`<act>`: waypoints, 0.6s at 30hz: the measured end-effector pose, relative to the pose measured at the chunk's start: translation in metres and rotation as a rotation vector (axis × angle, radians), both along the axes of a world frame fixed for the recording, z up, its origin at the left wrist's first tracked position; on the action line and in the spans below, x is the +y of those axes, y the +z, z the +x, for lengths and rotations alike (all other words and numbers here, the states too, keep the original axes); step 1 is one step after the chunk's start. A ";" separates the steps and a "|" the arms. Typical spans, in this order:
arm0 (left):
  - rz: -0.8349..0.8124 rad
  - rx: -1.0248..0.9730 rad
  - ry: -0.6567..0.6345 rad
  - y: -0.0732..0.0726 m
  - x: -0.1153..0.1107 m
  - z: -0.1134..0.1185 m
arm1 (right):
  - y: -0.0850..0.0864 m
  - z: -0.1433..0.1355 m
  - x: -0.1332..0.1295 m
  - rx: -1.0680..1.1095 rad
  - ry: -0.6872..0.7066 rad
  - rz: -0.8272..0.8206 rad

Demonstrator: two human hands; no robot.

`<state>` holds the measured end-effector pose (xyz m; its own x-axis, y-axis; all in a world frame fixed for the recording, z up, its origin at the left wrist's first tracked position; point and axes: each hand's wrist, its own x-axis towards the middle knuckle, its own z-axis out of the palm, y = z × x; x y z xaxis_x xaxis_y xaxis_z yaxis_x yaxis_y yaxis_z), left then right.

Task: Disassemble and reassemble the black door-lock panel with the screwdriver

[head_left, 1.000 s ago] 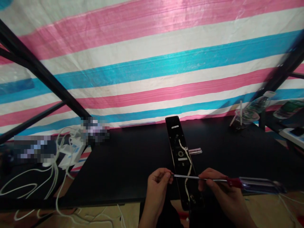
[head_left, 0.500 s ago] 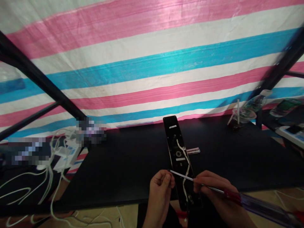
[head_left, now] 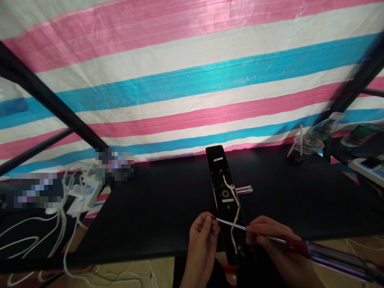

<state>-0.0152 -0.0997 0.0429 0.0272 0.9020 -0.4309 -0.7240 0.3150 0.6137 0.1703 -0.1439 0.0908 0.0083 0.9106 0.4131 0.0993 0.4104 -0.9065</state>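
A long screwdriver (head_left: 330, 262) with a red and clear purple handle lies across my right hand (head_left: 270, 236), whose fingers are closed round its metal shaft. Its dark tip points left and meets the pinched fingertips of my left hand (head_left: 205, 230). Whatever my left fingers hold at the tip is too small to make out. Beneath the shaft lies a long black panel (head_left: 216, 172) with a white cable (head_left: 239, 208) running down it. The panel's near end reaches past the table's front edge, between my hands.
A small clear-and-pink packet (head_left: 245, 189) lies right of the panel on the black table (head_left: 156, 208). Clear cups (head_left: 309, 144) and a bottle (head_left: 327, 126) stand at the back right. White cables (head_left: 64, 216) tangle at the left. Dark metal bars slant at both sides.
The screwdriver and my right hand have shifted slightly right. My left fingers have risen a little and now close at the screwdriver's tip. The panel looks unmoved.
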 end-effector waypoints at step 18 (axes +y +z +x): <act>0.040 -0.064 -0.179 0.003 -0.004 -0.008 | 0.033 0.007 0.000 -0.138 0.197 -0.078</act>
<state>-0.0231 -0.1035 0.0455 0.2146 0.8966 -0.3874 -0.6968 0.4184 0.5825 0.1778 -0.1442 0.1240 -0.2239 0.9184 0.3263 0.1495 0.3632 -0.9196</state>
